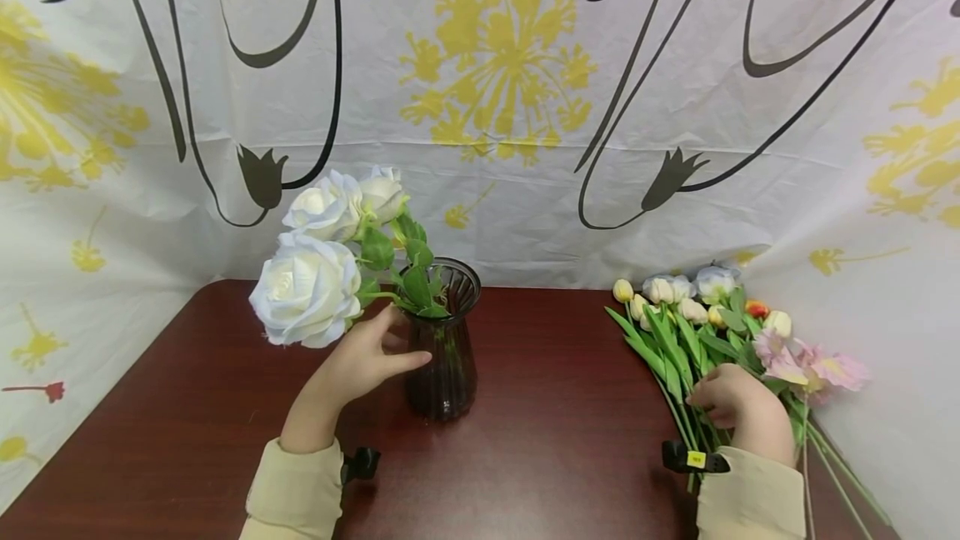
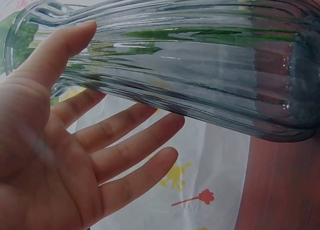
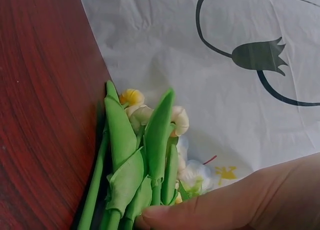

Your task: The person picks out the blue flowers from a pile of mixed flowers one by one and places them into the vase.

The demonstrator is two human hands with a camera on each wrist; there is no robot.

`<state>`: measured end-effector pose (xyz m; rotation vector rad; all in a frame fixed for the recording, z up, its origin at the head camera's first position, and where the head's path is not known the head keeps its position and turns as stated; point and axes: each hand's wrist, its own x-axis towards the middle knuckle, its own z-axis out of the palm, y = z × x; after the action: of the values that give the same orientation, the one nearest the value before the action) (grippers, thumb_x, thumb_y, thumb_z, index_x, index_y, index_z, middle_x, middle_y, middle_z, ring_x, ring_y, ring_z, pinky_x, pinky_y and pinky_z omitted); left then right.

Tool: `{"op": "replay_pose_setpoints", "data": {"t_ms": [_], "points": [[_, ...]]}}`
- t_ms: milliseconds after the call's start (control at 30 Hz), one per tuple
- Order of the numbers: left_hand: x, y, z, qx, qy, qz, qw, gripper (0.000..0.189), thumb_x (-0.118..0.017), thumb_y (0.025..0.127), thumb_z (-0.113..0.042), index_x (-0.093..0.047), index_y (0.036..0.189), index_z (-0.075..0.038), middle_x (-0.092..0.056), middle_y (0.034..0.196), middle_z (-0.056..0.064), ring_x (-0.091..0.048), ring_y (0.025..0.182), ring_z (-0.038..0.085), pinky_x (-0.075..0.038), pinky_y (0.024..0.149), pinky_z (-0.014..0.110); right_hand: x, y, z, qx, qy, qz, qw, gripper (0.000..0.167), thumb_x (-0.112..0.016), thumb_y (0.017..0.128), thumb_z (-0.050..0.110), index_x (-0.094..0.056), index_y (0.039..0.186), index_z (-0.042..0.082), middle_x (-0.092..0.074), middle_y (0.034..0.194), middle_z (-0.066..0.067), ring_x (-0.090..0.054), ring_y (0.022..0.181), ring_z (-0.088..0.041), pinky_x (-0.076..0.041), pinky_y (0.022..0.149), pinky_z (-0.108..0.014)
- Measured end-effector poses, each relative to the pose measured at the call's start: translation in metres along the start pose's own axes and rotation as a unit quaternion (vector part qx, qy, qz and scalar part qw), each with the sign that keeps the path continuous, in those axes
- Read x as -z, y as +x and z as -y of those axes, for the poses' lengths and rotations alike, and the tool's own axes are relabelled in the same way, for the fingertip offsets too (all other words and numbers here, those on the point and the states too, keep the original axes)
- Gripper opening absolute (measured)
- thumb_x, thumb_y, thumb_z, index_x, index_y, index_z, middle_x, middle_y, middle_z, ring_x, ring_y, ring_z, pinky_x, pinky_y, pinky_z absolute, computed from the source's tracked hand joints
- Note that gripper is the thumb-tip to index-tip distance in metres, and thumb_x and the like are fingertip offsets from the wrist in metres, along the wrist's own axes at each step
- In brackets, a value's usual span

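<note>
A dark ribbed glass vase [image 1: 442, 365] stands upright on the table, with white-blue roses [image 1: 307, 290] leaning out of it to the left. My left hand [image 1: 367, 361] is at the vase's left side, just below the rim. In the left wrist view its thumb [image 2: 75, 43] lies along the glass and the other fingers are spread and straight. On the right lies a bunch of tulips [image 1: 667, 340] with green leaves. My right hand [image 1: 738, 407] is over their stems with curled fingers, and its thumb [image 3: 165, 216] pinches at a tulip stem [image 3: 131, 221].
Pink flowers [image 1: 813, 365] and more pale blooms [image 1: 716, 282] lie in the same pile at the table's right edge. The dark red wooden table [image 1: 555, 407] spans between the vase and the pile. Behind it hangs a patterned white cloth [image 1: 525, 215].
</note>
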<state>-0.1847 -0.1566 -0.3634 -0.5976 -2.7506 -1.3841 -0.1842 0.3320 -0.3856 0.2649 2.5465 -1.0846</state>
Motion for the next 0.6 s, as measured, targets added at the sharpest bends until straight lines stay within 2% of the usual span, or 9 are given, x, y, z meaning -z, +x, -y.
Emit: {"op": "replay_pose_setpoints", "data": {"t_ms": [100,400,600], "points": [[0.0,0.0,-0.001,0.0,-0.003,0.002,1.0,0.06,-0.075,0.084,-0.031,-0.047,0.133,-0.011,-0.06,0.118,0.01,-0.064,0.098,0.026,-0.053,0.081,0.043,-0.001,0.0,0.0,-0.002,0.011,-0.002,0.9999,0.005,-0.058,0.087,-0.003,-0.058,0.084,-0.007,-0.057,0.082,-0.011,-0.058,0.067,-0.021,-0.054,0.064,-0.038],[0.001,0.0,-0.001,0.003,-0.002,0.003,1.0,0.062,-0.075,0.084,-0.033,-0.046,0.134,-0.011,-0.06,0.119,0.01,-0.064,0.098,0.027,-0.053,0.081,0.043,-0.002,0.0,0.006,0.001,0.031,-0.009,0.9995,0.003,-0.057,0.086,-0.006,-0.057,0.084,-0.007,-0.058,0.08,-0.012,-0.06,0.067,-0.022,-0.054,0.064,-0.038],[0.001,0.0,0.0,0.011,-0.001,0.005,0.9999,0.062,-0.074,0.084,-0.036,-0.046,0.134,-0.011,-0.059,0.121,0.011,-0.064,0.099,0.027,-0.053,0.08,0.044,-0.003,-0.001,0.012,0.018,0.02,-0.014,0.9995,0.005,-0.057,0.086,-0.006,-0.058,0.081,-0.006,-0.056,0.076,-0.009,-0.055,0.062,-0.019,-0.051,0.059,-0.035]]}}
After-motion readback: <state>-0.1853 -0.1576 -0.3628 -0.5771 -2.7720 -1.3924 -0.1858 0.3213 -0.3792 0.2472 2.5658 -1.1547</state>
